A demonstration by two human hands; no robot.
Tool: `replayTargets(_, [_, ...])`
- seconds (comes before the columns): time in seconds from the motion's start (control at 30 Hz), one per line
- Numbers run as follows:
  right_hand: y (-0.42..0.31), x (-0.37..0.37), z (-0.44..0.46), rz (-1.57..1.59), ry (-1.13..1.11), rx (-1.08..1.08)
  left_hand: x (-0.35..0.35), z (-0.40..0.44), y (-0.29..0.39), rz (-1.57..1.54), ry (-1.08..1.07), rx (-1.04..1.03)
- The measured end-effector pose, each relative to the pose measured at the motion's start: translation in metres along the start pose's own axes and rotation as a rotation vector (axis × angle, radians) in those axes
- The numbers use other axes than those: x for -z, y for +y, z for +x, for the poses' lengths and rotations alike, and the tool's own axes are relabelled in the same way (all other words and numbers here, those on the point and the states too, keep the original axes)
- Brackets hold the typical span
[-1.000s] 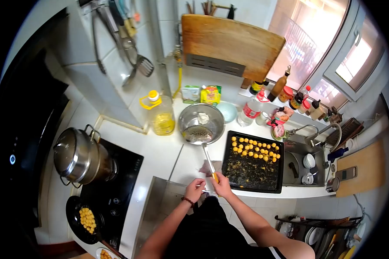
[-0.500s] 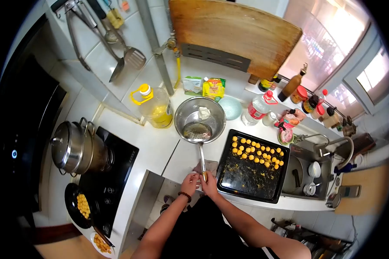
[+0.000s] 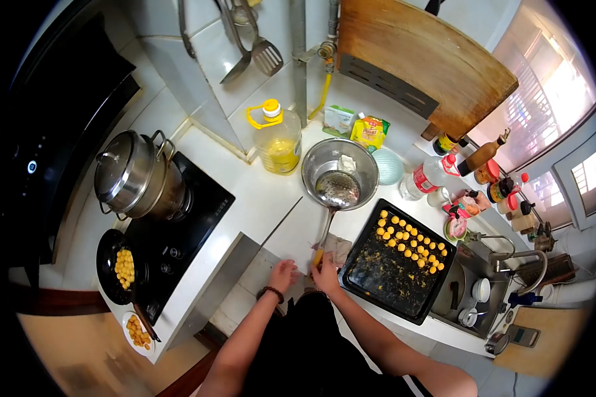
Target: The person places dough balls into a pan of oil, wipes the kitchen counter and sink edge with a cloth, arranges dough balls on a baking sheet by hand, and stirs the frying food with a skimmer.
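My right hand (image 3: 325, 272) is closed round the yellow lower handle of a perforated skimmer (image 3: 338, 189). The skimmer's round head rests in a steel bowl (image 3: 312, 171), beside a white lump (image 3: 346, 164). My left hand (image 3: 283, 275), with a beaded bracelet at the wrist, is just left of the handle, fingers loosely curled and apart, holding nothing visible. A crumpled cloth (image 3: 340, 250) lies on the counter by my right hand. To the right, a black baking tray (image 3: 379, 286) holds several yellow balls (image 3: 420, 249) along its upper part.
At left, a steel steamer pot (image 3: 136, 173) stands on the black cooktop (image 3: 208, 200); a black pan (image 3: 108, 269) holds yellow balls, with a plate (image 3: 127, 325) of golden pieces below. An oil jug (image 3: 278, 142), bottled water (image 3: 425, 178) and the sink (image 3: 490, 286) surround the counter.
The view has swung left. My right hand has tilted the skimmer, and its head now sits higher, turned in the bowl. My left hand has moved a little away from the handle.
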State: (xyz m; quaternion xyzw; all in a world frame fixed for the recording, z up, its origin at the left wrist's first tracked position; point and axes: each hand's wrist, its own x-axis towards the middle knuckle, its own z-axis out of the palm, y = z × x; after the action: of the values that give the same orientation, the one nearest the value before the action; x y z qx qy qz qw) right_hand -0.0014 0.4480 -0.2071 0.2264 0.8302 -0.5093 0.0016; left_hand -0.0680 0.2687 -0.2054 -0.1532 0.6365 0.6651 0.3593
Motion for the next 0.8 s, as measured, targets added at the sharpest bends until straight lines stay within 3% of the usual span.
replayTargets(0.07, [0.0, -0.001, 0.003, -0.033, 0.073, 0.125, 0.01, -0.007, 0.008, -0.068, 0.019, -0.011])
replayTargets(0.3, [0.002, -0.019, 0.013, -0.181, 0.034, 0.085, 0.042, -0.014, 0.02, -0.122, 0.004, 0.022])
replayTargets(0.37, [-0.001, -0.028, 0.017, -0.188, 0.039, 0.236, 0.043, -0.017, 0.022, -0.055, 0.028, 0.029])
replayTargets(0.43, [-0.012, -0.019, 0.012, -0.209, 0.004, 0.105, 0.042, -0.015, 0.023, 0.034, -0.007, -0.013])
replayTargets(0.5, [-0.031, 0.008, 0.009, -0.37, 0.226, 0.278, 0.031, -0.008, 0.032, 0.119, -0.048, -0.064])
replayTargets(0.57, [-0.038, 0.034, 0.014, -0.622, 0.246, 0.197, 0.021, -0.011, 0.04, 0.168, -0.044, -0.023])
replayTargets(0.67, [0.014, 0.034, 0.027, -0.925, 0.189, 0.342, 0.006, -0.009, 0.029, 0.162, -0.123, -0.005])
replayTargets(0.7, [0.009, 0.038, 0.029, -0.922, 0.191, 0.314, 0.002, -0.006, 0.024, 0.177, -0.138, 0.012])
replayTargets(0.77, [0.001, 0.042, 0.034, -0.802, -0.09, 0.143, -0.011, -0.003, 0.011, 0.183, -0.154, 0.029])
replayTargets(0.8, [0.002, 0.041, 0.032, -0.765, -0.011, 0.176, -0.017, -0.003, 0.009, 0.184, -0.177, 0.066])
